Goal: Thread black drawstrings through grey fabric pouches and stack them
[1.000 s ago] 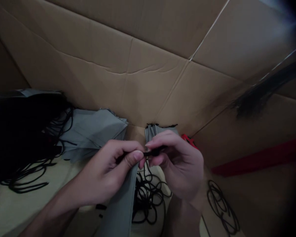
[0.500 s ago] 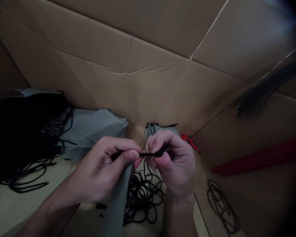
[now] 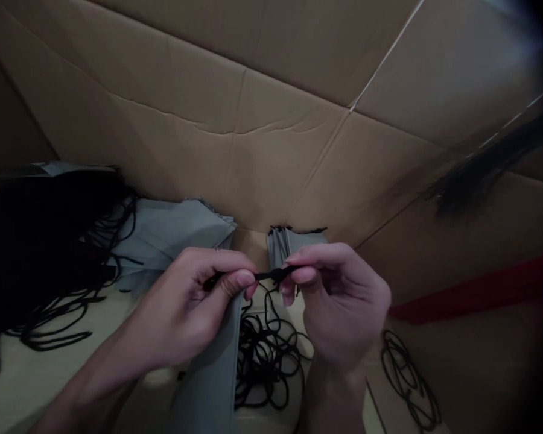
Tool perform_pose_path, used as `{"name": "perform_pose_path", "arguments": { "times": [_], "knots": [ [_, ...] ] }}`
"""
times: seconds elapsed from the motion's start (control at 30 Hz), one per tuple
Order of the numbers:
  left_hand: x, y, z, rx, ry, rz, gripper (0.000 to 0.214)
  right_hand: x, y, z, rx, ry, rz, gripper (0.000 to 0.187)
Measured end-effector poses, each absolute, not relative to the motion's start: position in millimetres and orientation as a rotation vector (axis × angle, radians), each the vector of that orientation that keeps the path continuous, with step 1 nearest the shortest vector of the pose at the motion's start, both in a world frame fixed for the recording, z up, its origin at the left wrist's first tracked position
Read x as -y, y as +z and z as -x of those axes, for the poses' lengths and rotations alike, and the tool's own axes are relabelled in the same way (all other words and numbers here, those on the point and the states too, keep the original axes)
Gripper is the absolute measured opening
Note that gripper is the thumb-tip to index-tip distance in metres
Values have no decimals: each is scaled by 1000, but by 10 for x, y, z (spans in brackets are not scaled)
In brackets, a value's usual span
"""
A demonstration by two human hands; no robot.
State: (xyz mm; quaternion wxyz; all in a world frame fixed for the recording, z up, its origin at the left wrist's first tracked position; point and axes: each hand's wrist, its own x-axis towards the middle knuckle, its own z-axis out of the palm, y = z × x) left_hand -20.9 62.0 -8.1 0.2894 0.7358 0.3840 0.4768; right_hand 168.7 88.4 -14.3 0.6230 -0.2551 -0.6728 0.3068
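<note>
Both hands (image 3: 339,301) are close together at centre, fingertips nearly meeting. The left hand (image 3: 185,301) pinches a short black cord (image 3: 271,275) between thumb and forefinger; the right hand (image 3: 341,304) pinches the same cord's other stretch between thumb and fingers, so the cord is held taut-looking and level between them, above the work area. A grey fabric strip (image 3: 208,374) hangs downward from just under the left thumb, its upper end touching that hand. Directly below the hands lies a loose tangle of black cord (image 3: 266,361). Beyond them stand two folded grey fabric stacks, one (image 3: 172,232) to the left, one (image 3: 289,244) just behind the right hand. A dark mass of black cords (image 3: 49,241) lies far left on a pale surface (image 3: 58,367). A smaller cord coil (image 3: 407,380) sits right. Brown cardboard walls (image 3: 235,150) surround everything; a red strip (image 3: 475,295) lies along the right wall.
</note>
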Motion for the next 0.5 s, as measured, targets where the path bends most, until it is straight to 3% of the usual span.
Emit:
{"name": "perform_pose_path", "arguments": {
  "times": [0.2, 0.5],
  "knots": [
    [-644, -117, 199, -1023, 1319, -1972, 31, -944, -201, -1568, 1494, 449, 609, 22],
    [-599, -118, 53, -907, 1475, -1919, 27, -918, -267, -1534, 1231, 759, 534, 22]
  ]
}}
